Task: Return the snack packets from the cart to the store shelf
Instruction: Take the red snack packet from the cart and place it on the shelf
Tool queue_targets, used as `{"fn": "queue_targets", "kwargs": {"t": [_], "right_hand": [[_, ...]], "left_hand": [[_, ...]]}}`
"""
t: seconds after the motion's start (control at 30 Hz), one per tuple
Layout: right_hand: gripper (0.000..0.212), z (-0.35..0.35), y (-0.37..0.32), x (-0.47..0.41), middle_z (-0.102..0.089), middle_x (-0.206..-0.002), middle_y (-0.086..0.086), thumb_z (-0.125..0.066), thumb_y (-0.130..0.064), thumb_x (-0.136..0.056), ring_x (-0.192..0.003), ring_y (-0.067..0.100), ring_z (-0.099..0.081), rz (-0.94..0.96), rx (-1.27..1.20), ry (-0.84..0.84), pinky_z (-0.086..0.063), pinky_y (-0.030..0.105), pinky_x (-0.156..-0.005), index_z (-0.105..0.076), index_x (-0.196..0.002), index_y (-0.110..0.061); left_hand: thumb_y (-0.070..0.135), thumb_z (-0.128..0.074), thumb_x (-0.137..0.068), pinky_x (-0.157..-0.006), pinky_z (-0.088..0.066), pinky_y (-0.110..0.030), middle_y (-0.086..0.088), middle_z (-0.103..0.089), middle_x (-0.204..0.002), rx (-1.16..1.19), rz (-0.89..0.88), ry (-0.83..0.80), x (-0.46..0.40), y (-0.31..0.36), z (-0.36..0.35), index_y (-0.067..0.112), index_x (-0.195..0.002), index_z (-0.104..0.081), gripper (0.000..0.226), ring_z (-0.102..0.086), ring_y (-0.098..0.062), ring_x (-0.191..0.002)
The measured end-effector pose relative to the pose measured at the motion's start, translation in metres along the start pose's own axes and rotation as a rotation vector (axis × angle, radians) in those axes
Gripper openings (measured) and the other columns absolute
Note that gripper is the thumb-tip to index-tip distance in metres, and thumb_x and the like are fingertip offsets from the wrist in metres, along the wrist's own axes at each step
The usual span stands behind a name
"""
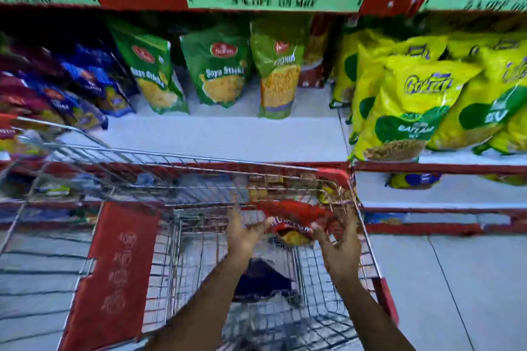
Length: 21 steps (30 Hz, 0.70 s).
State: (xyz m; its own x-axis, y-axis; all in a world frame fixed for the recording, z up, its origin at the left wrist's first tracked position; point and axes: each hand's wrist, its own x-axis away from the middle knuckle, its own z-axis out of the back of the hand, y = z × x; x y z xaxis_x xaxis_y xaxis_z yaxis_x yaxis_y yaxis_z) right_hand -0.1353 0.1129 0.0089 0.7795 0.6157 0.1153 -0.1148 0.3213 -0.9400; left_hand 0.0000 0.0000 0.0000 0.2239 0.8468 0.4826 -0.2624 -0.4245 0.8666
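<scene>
A red snack packet point(293, 215) lies in the far right corner of the wire cart point(176, 162). My left hand point(245, 232) touches its left end with fingers spread. My right hand point(339, 242) curls around its right end. Both hands are low inside the cart basket. A dark blue packet point(261, 279) lies on the cart floor between my forearms. The white store shelf point(216, 137) stands just beyond the cart, with green packets point(216, 65) upright at its back.
Yellow packets point(405, 105) fill the shelf to the right, blue and maroon ones point(79, 82) the left. A red flap point(114, 265) hangs on the cart's near left. Lower shelves point(445, 194) sit right of the cart. Grey floor tiles point(462, 293) lie at right.
</scene>
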Motion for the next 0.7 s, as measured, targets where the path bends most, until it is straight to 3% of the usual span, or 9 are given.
{"fn": "queue_targets", "kwargs": {"t": [0.1,0.17,0.2,0.27,0.33,0.43,0.47,0.57,0.7], "right_hand": [[0.057,-0.007,0.029,-0.013,-0.061,-0.123,0.01,-0.074,-0.008,-0.076,-0.114,0.026,-0.058,-0.139,-0.055,0.017,-0.045,0.038,-0.099,-0.051,-0.129,-0.008],[0.044,-0.011,0.051,-0.021,-0.066,-0.113,0.011,-0.074,-0.009,-0.076,-0.105,0.027,-0.061,-0.181,-0.043,0.015,-0.049,0.043,-0.095,-0.059,-0.118,-0.008],[0.041,-0.013,0.059,-0.024,-0.067,-0.111,0.012,-0.073,-0.008,-0.076,-0.103,0.026,-0.062,-0.201,-0.074,0.015,-0.051,0.039,-0.093,-0.061,-0.115,-0.006],[0.03,-0.017,0.066,-0.031,-0.069,-0.101,0.007,-0.07,-0.003,-0.078,-0.092,0.009,-0.063,-0.218,-0.113,0.024,-0.051,0.022,-0.079,-0.064,-0.108,-0.004],[0.014,-0.02,0.073,-0.038,-0.07,-0.078,-0.004,-0.069,0.0,-0.078,-0.071,-0.009,-0.06,-0.238,-0.13,0.038,-0.048,0.018,-0.069,-0.065,-0.088,-0.01],[0.022,-0.018,0.076,-0.045,-0.066,-0.07,0.011,-0.072,-0.003,-0.076,-0.072,0.016,-0.06,-0.282,-0.155,0.039,-0.05,0.037,-0.075,-0.059,-0.065,-0.016],[0.024,-0.015,0.072,-0.046,-0.065,-0.07,0.011,-0.073,-0.005,-0.076,-0.073,0.02,-0.059,-0.297,-0.175,0.037,-0.049,0.039,-0.077,-0.057,-0.062,-0.017],[0.031,-0.004,0.047,-0.045,-0.06,-0.063,-0.001,-0.073,-0.007,-0.075,-0.069,0.018,-0.058,-0.285,-0.211,0.036,-0.048,0.037,-0.078,-0.051,-0.056,-0.019],[0.005,0.016,-0.014,-0.037,-0.067,-0.073,0.005,-0.069,-0.008,-0.079,-0.072,0.017,-0.062,-0.115,-0.256,-0.082,-0.052,0.028,-0.071,-0.067,-0.076,-0.011]], "left_hand": [[-0.008,-0.067,-0.079,-0.08,-0.052,-0.026,-0.012,-0.039,-0.145,0.144,0.16,-0.055,-0.034,-0.021,-0.003,0.003,-0.139,-0.036,0.068,-0.052,-0.022,-0.114],[-0.011,-0.061,-0.082,-0.061,-0.057,-0.019,-0.02,-0.046,-0.14,0.195,0.194,-0.073,-0.055,-0.041,-0.007,-0.001,-0.133,-0.043,0.054,-0.056,-0.02,-0.101],[-0.011,-0.061,-0.081,-0.057,-0.056,-0.016,-0.021,-0.051,-0.134,0.176,0.173,-0.077,-0.059,-0.045,-0.01,-0.002,-0.128,-0.048,0.05,-0.058,-0.02,-0.096],[-0.006,-0.069,-0.076,-0.062,-0.055,-0.015,-0.012,-0.065,-0.112,0.102,0.101,-0.074,-0.065,-0.051,-0.019,0.005,-0.109,-0.061,0.036,-0.06,-0.023,-0.097],[-0.003,-0.071,-0.076,-0.066,-0.055,-0.016,0.0,-0.067,-0.089,0.094,0.092,-0.076,-0.071,-0.051,-0.025,0.016,-0.084,-0.065,0.021,-0.06,-0.022,-0.092],[-0.003,-0.066,-0.081,-0.08,-0.055,-0.034,0.007,-0.064,-0.069,0.042,0.055,-0.08,-0.073,-0.044,-0.027,0.02,-0.066,-0.058,0.028,-0.059,-0.022,-0.082],[-0.002,-0.065,-0.081,-0.08,-0.055,-0.036,0.007,-0.062,-0.063,0.018,0.019,-0.098,-0.07,-0.038,-0.025,0.018,-0.062,-0.055,0.03,-0.057,-0.019,-0.075],[0.006,-0.066,-0.082,-0.063,-0.053,-0.016,0.004,-0.058,-0.062,-0.034,-0.116,-0.142,-0.051,-0.008,-0.02,0.014,-0.059,-0.053,0.028,-0.057,-0.012,-0.064],[0.011,-0.066,-0.082,-0.066,-0.054,-0.018,0.0,-0.063,-0.067,-0.047,-0.306,-0.146,-0.017,0.049,-0.002,0.009,-0.063,-0.059,0.02,-0.06,-0.013,-0.067]]}}
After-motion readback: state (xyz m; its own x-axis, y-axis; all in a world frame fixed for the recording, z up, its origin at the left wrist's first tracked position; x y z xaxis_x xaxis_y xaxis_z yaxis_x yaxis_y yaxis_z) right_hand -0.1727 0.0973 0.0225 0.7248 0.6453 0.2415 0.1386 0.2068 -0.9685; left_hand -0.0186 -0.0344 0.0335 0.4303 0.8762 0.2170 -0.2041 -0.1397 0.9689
